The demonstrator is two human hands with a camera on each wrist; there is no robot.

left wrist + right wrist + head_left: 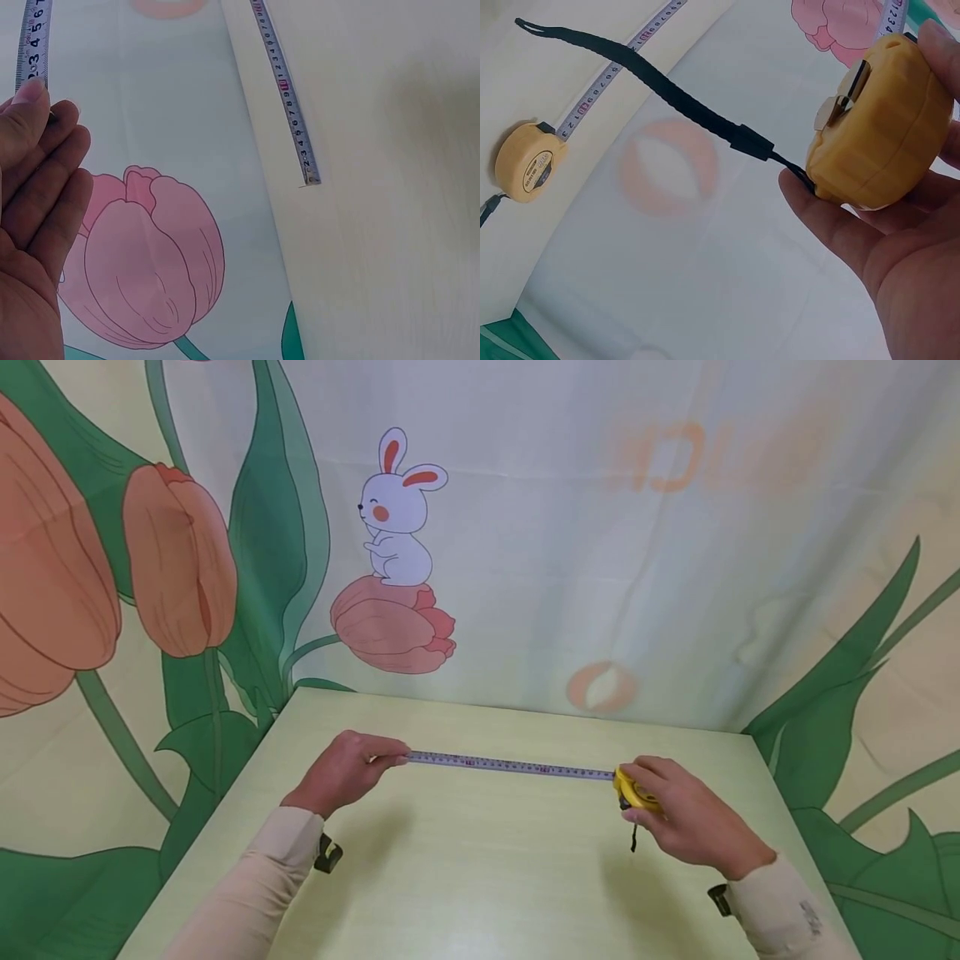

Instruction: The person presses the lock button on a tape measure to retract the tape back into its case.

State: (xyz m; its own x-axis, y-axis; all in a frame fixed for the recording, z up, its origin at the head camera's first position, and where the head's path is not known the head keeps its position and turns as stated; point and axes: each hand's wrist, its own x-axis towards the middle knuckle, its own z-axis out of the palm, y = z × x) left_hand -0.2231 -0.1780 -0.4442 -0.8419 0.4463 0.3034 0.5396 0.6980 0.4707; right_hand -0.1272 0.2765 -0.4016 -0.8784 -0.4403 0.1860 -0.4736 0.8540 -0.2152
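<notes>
A yellow tape measure (pixel 636 789) is gripped by my right hand (pixel 686 814), its black strap hanging below. Its pale blade (pixel 510 766) runs left, drawn out nearly straight above the table. My left hand (pixel 348 772) pinches the blade's free end between thumb and index finger. In the left wrist view, the thumb lies on the held blade (pixel 35 45). The right wrist view has the case (pixel 889 124) between thumb and fingers. Both wrist views also show a second blade (pixel 292 105) on the table, with a yellow case (pixel 529 161); the head view shows only one tape.
A pale table (pixel 480 877) lies beneath both hands, whose shadows fall on it. Behind its back edge hangs a curtain (pixel 525 568) printed with tulips and a rabbit. Dark straps (pixel 327 853) sit at the wrists.
</notes>
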